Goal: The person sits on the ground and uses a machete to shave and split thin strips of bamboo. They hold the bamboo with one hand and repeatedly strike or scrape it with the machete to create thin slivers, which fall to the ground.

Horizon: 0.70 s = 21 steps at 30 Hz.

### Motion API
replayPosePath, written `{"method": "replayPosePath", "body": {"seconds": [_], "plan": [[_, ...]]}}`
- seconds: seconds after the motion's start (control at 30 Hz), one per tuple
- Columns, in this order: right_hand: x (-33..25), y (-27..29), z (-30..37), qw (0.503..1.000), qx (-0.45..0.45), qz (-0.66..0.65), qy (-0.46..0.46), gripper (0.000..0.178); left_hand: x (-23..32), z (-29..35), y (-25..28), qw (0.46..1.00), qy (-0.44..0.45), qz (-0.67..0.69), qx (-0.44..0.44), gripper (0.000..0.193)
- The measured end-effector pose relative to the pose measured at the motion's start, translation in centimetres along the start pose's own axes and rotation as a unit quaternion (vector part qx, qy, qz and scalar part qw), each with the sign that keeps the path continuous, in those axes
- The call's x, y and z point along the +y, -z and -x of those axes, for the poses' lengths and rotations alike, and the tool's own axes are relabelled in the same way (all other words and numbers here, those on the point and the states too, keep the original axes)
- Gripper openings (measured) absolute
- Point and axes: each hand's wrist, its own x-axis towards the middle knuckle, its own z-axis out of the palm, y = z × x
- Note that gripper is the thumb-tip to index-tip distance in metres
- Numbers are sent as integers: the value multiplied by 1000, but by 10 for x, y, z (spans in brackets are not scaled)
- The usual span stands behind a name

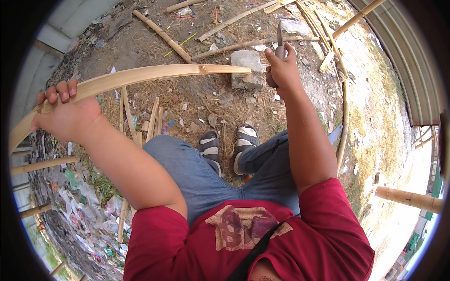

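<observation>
My left hand (65, 110) is wrapped round a long split bamboo strip (140, 78) near its left end. The strip runs across in front of me, and its tapered right end lies over a pale stone block (246, 61). In my right hand (283, 70), beyond the block's right side, a knife (280, 42) is gripped by its dark handle, with the blade pointing up and away from me. The blade is apart from the strip.
Bamboo poles (164, 35) and split pieces (323, 28) lie on the straw-strewn ground ahead. Cut bamboo pieces (152, 119) lean by my left knee. Scattered litter (84, 201) covers the left side. A corrugated metal sheet (398, 56) stands at the right, above a bamboo pole (408, 196).
</observation>
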Motion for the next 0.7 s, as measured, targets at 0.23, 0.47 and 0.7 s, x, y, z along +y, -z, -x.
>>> {"method": "replayPosePath", "body": {"seconds": [0.23,0.47,0.7], "plan": [[-19,2,8,985,-73,89,130,84,-21,-1,-10,997,25,41,-65,58],[-19,11,16,946,-165,241,140,49,-8,-14,-76,948,80,152,-269,39],[-20,-7,61,937,-188,243,164,42,-18,-14,-159,947,104,145,-268,17]]}}
